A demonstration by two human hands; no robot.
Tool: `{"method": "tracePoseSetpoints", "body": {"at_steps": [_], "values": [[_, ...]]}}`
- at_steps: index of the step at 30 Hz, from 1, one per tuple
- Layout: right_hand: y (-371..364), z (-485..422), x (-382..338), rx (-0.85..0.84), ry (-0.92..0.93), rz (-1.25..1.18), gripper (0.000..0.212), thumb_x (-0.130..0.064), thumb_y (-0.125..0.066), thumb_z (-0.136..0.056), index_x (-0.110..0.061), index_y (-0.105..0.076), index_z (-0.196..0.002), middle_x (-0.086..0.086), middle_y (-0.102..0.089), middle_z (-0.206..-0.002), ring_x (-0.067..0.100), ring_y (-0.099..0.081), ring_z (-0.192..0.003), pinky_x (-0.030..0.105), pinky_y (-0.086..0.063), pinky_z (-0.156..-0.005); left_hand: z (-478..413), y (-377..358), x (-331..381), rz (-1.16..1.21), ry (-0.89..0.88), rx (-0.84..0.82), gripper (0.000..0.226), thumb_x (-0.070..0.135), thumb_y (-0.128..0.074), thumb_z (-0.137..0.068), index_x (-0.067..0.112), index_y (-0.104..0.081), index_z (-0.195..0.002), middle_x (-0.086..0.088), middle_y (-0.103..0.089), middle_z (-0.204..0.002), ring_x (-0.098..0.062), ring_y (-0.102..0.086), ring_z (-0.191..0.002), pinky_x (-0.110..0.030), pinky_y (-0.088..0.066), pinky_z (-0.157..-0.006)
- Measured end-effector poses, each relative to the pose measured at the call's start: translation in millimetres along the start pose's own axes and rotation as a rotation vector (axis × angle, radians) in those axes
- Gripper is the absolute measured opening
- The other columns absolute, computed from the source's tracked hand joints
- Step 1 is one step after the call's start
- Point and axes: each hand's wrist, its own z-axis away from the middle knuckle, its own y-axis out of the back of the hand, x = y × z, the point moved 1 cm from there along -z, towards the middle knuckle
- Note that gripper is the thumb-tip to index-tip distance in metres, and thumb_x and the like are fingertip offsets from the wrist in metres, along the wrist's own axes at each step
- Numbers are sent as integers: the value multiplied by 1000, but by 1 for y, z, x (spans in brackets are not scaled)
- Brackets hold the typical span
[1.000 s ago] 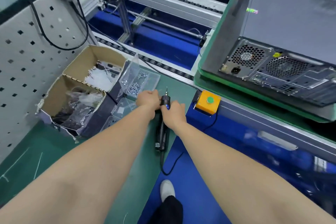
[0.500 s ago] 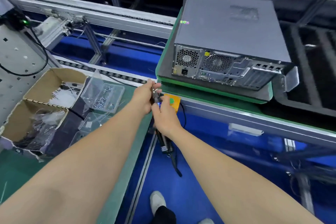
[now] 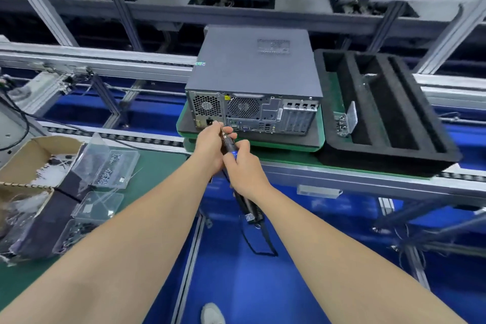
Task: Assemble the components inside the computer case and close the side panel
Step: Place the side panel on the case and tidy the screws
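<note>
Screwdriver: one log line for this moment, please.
right hand grips electric screwdriver | left hand pinches its tip | tip near computer case rear

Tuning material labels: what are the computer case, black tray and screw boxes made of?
Computer case: likely sheet metal, matte dark-grey paint, bare perforated rear. Black tray: probably foam, dull, rounded edges. Screw boxes: clear glossy plastic, screws visible through.
</note>
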Motion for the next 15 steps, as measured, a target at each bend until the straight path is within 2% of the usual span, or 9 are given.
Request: {"method": "tracePoseSetpoints", "body": {"at_steps": [3, 6, 10, 15], "values": [[16, 2, 5, 4, 24, 23, 24, -30, -43, -106, -16, -38, -124, 15, -66, -102, 35, -64, -84, 51, -53, -73, 8, -14, -3, 25, -17, -3, 29, 34, -39, -112, 15, -49, -92, 1, -59, -64, -16, -53, -55, -26, -49, -55], [26, 4, 9, -5, 58, 32, 22, -30, -44, -105, -16, -38, -122, 13, -66, -99, 27, -59, -74, 44, -49, -65, 13, -22, -4, 14, -34, 0, 30, 36, -38, -112, 16, -48, -92, 3, -58, -62, -15, -52, -51, -24, -49, -51], [32, 1, 8, 10, 57, 5, 20, -29, -44, -106, -18, -38, -120, 10, -64, -96, 26, -60, -69, 53, -57, -67, 10, -29, -5, -9, -38, 9, 27, 35, -40, -111, 13, -50, -99, 1, -61, -66, -15, -57, -54, -30, -51, -54], [32, -12, -2, 29, 49, 28, 19, -29, -44, -105, -18, -37, -118, 9, -64, -93, 29, -62, -70, 54, -58, -70, -3, -32, 4, -4, -10, -37, 33, 34, -40, -111, 11, -51, -90, -2, -60, -68, -18, -57, -58, -33, -51, -56]]}}
